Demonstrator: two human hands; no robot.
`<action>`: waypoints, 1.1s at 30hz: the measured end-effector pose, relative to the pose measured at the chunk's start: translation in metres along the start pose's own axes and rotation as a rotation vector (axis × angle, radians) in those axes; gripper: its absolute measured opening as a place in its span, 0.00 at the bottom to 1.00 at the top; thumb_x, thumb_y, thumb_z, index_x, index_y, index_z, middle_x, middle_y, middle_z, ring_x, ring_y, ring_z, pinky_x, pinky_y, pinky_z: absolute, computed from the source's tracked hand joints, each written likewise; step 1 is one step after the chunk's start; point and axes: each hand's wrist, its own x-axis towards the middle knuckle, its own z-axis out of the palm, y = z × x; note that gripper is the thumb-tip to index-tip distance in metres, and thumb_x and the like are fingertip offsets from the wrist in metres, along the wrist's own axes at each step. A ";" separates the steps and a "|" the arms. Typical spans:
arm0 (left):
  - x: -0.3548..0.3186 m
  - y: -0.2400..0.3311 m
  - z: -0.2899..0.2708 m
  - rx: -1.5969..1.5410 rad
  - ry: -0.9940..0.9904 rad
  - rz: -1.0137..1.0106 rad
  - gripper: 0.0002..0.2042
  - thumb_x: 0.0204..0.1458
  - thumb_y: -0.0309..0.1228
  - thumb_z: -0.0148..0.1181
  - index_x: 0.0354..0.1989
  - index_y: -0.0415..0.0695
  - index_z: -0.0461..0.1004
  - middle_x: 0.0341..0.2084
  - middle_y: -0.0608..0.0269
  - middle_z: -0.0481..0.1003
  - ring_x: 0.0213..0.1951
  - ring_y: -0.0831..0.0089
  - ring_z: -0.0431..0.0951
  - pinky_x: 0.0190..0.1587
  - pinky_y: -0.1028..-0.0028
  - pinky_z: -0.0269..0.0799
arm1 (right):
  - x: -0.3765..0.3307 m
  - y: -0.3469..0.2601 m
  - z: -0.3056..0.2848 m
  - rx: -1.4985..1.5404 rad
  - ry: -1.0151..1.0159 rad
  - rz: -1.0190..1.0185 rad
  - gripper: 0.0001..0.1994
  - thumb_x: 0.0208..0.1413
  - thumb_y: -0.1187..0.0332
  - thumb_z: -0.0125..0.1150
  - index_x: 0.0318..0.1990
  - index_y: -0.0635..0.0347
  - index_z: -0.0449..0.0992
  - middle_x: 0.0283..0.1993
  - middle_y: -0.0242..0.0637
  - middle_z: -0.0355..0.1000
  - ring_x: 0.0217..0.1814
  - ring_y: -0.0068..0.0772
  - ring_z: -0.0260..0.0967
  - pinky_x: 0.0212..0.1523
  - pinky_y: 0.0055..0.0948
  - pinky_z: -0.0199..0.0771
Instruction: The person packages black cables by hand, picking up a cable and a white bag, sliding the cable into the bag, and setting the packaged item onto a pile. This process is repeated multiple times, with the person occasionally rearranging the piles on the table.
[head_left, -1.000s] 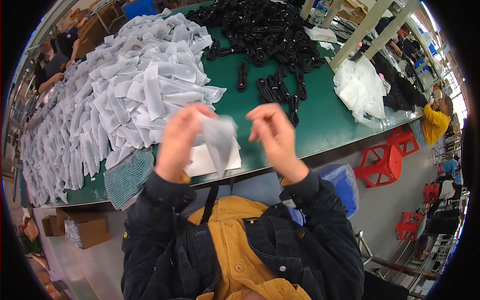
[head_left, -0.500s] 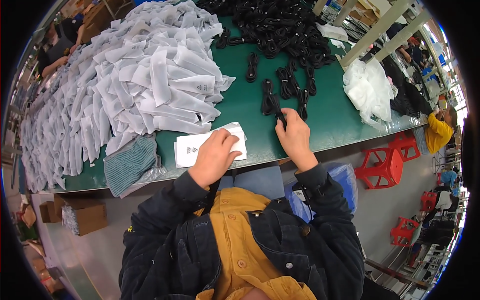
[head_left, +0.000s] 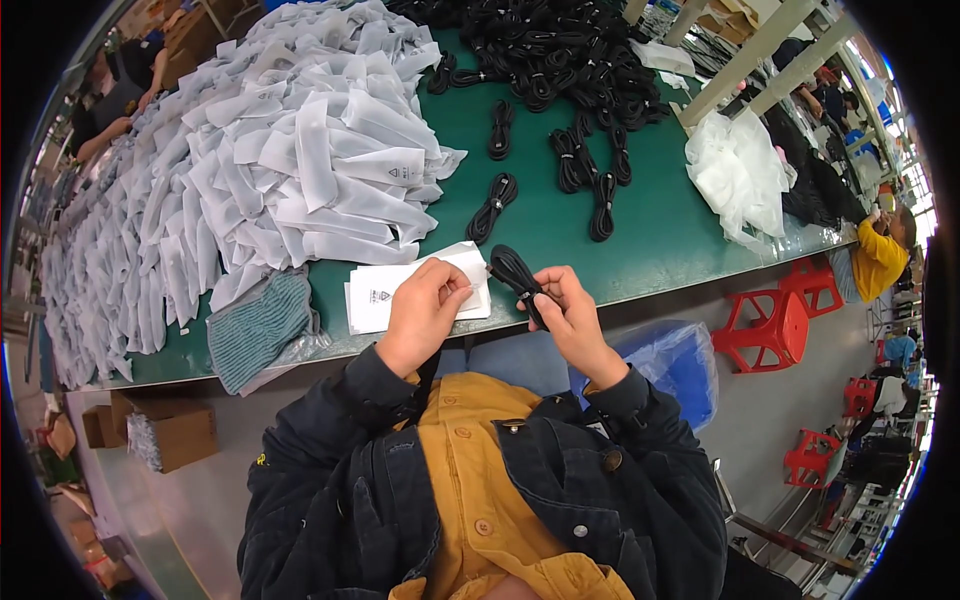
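A stack of flat white bags with a printed mark lies near the table's front edge. My left hand rests over its right part, thumb and fingertips pinching the edge of the top bag. Just right of the stack, my right hand grips a coiled black cable, which tilts toward the bags. Another coiled cable lies loose beyond it, and a further bundle sits behind that one. Several more coils lie to the right.
A big heap of filled whitish sleeves covers the table's left side. Black cable bundles pile up at the back. A teal knitted cloth lies at the front left. Crumpled white plastic sits right; red stools stand beyond the edge.
My right hand has lifted a coiled cable off the table and brought it left and nearer, beside the bags. Another coil has shifted left. My left fingers now pinch the top bag's edge.
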 end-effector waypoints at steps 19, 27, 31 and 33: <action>-0.005 -0.007 -0.008 0.106 0.038 0.173 0.05 0.52 0.19 0.61 0.34 0.36 0.71 0.29 0.58 0.72 0.29 0.69 0.73 0.35 0.74 0.70 | 0.000 -0.015 0.006 -0.532 -0.145 -0.272 0.21 0.55 0.74 0.64 0.58 0.56 0.72 0.42 0.41 0.71 0.35 0.33 0.71 0.35 0.30 0.73; -0.009 -0.005 -0.011 0.037 -0.004 0.106 0.04 0.52 0.18 0.60 0.34 0.35 0.71 0.30 0.55 0.71 0.30 0.64 0.74 0.35 0.72 0.70 | 0.007 -0.012 0.006 -0.930 -0.020 -0.555 0.24 0.48 0.73 0.68 0.56 0.56 0.74 0.38 0.38 0.65 0.34 0.42 0.70 0.34 0.37 0.73; -0.010 -0.005 -0.010 -0.011 0.015 0.120 0.05 0.52 0.18 0.60 0.33 0.35 0.71 0.30 0.55 0.72 0.30 0.64 0.74 0.35 0.71 0.70 | 0.006 -0.015 0.007 -0.911 -0.050 -0.519 0.23 0.49 0.71 0.68 0.55 0.55 0.76 0.35 0.36 0.67 0.33 0.38 0.70 0.31 0.35 0.72; -0.010 -0.002 -0.012 -0.010 0.006 0.173 0.05 0.51 0.17 0.60 0.33 0.35 0.70 0.30 0.55 0.71 0.31 0.63 0.74 0.36 0.70 0.70 | 0.006 -0.013 0.005 -0.878 -0.068 -0.492 0.22 0.50 0.71 0.68 0.55 0.55 0.76 0.35 0.36 0.67 0.33 0.38 0.70 0.31 0.35 0.72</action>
